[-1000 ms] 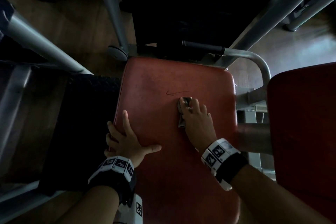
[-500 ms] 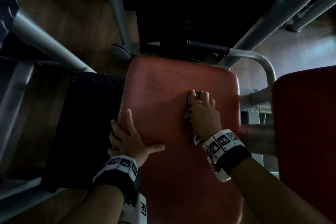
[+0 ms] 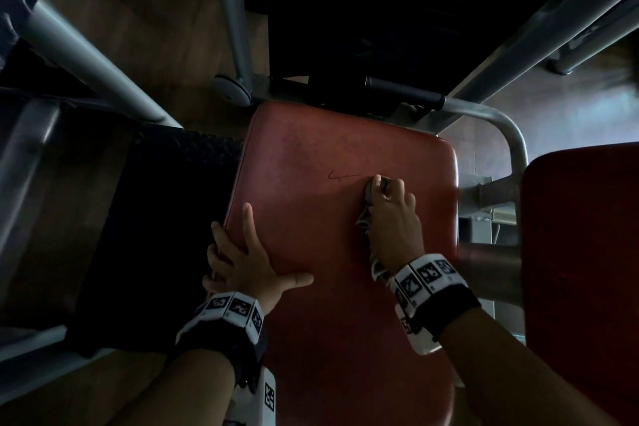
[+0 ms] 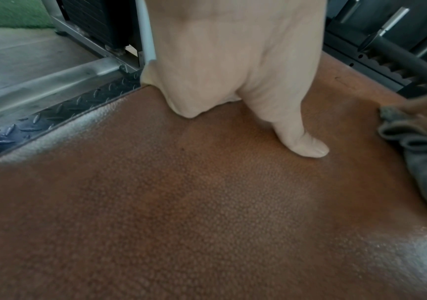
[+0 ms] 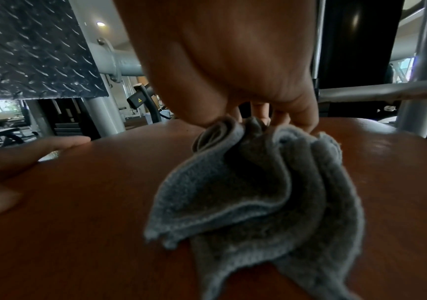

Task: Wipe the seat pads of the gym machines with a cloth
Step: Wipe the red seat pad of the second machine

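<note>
While the head view hides most of the cloth (image 3: 367, 214) under the right hand (image 3: 394, 228), the right-wrist view shows its fingers bunching grey folds on the pad (image 3: 311, 156). Left hand (image 3: 249, 259) rests flat, fingers spread, at the pad's edge.

left hand (image 3: 249, 261) flat, right hand (image 3: 394, 223) curled

- Both arms are bare, with no sleeves.
- The left wrist band (image 3: 226, 316) is black, with white blocks that have black square patterns.
- The right wrist band (image 3: 430, 290) looks the same.
- A ring (image 3: 385, 197) shines on one right finger.
</note>
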A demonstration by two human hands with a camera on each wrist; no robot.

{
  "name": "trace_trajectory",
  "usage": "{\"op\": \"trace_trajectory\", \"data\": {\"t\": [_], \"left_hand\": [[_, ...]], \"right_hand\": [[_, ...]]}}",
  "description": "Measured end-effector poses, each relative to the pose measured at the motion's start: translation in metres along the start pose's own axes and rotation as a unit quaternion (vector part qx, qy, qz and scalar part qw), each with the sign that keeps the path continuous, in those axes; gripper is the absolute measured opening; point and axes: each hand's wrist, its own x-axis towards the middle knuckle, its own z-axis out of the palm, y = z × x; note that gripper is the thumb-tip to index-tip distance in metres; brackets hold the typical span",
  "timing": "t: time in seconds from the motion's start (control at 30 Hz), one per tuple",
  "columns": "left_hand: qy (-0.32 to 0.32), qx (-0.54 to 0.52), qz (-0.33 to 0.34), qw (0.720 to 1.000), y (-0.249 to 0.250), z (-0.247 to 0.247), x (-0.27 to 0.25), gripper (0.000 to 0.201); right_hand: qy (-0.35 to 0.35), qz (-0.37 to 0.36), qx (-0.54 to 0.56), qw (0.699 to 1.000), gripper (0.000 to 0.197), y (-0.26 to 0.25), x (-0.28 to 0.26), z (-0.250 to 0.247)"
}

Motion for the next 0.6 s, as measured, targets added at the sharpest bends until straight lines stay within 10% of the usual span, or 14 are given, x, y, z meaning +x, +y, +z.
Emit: {"op": "trace_trajectory", "data": {"t": [0.6], "left_hand": [[0.000, 0.003, 0.006, 1.000, -0.001, 0.000, 0.000, 0.156]], "right_hand": [[-0.029, -0.051, -0.048, 0.997, 0.069, -0.017, -0.011, 0.008]]}}
